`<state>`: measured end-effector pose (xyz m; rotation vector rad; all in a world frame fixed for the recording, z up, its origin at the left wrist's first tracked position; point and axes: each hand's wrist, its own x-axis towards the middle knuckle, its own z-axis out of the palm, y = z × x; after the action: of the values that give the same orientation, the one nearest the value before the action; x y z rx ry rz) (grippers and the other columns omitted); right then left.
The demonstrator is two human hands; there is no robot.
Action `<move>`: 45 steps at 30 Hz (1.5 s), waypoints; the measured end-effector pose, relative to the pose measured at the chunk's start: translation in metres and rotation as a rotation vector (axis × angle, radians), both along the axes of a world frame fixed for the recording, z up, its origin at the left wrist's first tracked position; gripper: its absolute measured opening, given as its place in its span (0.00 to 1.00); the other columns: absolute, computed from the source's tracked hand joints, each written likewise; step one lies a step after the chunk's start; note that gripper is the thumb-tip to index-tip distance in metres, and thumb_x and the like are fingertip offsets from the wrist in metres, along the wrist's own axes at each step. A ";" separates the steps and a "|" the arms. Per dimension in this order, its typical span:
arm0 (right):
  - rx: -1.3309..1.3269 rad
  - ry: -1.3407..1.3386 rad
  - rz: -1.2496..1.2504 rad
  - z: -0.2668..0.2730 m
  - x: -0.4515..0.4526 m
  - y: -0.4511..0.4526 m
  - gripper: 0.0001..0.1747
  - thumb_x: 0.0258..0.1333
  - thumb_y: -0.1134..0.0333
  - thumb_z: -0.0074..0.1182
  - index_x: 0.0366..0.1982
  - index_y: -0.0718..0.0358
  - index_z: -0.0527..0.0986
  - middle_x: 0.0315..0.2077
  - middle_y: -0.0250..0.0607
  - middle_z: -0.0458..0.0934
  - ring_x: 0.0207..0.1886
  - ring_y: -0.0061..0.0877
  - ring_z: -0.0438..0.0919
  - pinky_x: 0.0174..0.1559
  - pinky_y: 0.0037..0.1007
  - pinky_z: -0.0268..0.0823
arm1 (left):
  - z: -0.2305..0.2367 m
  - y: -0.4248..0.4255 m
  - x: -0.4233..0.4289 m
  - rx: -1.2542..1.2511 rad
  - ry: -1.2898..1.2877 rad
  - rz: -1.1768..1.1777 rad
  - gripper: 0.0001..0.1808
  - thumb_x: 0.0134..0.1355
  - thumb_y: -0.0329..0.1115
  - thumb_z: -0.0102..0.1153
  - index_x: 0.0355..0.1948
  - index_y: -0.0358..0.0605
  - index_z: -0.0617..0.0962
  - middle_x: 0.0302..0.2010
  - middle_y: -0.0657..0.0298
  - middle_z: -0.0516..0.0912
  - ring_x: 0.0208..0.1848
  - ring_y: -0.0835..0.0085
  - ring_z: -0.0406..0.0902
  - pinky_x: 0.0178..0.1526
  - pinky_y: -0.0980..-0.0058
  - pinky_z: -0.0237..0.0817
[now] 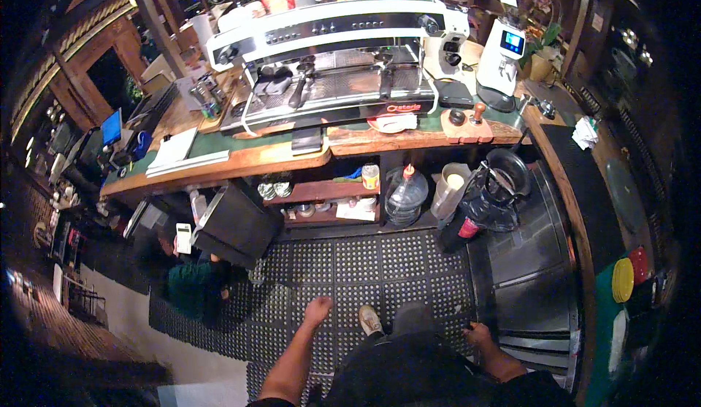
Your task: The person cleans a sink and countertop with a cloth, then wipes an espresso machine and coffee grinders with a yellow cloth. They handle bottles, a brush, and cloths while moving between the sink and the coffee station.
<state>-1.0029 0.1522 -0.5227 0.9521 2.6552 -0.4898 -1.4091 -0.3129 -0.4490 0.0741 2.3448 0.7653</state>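
Note:
My left hand [319, 311] hangs over the perforated rubber floor mat [358, 259], its fingers curled with nothing seen in them. Low on the right, beside the dark cabinet, my right hand [478, 334] is curled at a small dark thing that I cannot make out. Beyond both hands an espresso machine [339, 29] stands on the wooden counter, with two portafilters, one of them black-handled [297, 93], in its groups. Right of it are a tamper [478, 112] on a tamping stand and a white coffee grinder [501, 59].
Another person in a dark green top [191, 292] is low at the left, near a calculator [184, 238] and a dark cabinet door [238, 226]. Under the counter stand a large plastic jug [406, 196] and a bin with a black bag [493, 209]. Yellow plates [622, 280] lie at right.

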 end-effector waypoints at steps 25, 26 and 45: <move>-1.374 0.575 -1.087 -0.052 -0.319 0.154 0.17 0.62 0.63 0.62 0.50 0.59 0.74 0.33 0.38 0.82 0.33 0.31 0.82 0.37 0.39 0.74 | 0.348 0.471 -0.434 0.131 0.506 -0.167 0.33 0.60 0.55 0.61 0.52 0.33 0.80 0.47 0.38 0.85 0.53 0.44 0.83 0.59 0.53 0.72; -1.220 0.445 -0.991 -0.055 -0.323 0.159 0.18 0.61 0.64 0.62 0.51 0.58 0.74 0.34 0.39 0.83 0.35 0.32 0.83 0.39 0.39 0.75 | 0.347 0.463 -0.435 0.133 0.503 -0.165 0.32 0.60 0.54 0.61 0.52 0.34 0.80 0.46 0.38 0.85 0.52 0.43 0.83 0.58 0.52 0.72; -1.364 0.571 -1.129 0.011 -0.400 0.100 0.03 0.68 0.67 0.56 0.37 0.49 0.75 0.28 0.27 0.79 0.27 0.17 0.76 0.29 0.23 0.68 | 0.338 0.339 -0.496 0.080 0.540 -0.015 0.30 0.56 0.55 0.66 0.45 0.36 0.85 0.46 0.38 0.86 0.52 0.45 0.84 0.57 0.53 0.73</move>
<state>-1.4030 0.2523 -0.5115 1.6693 1.0369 -2.5328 -1.9049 0.0260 -0.1109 0.3742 2.8113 0.9186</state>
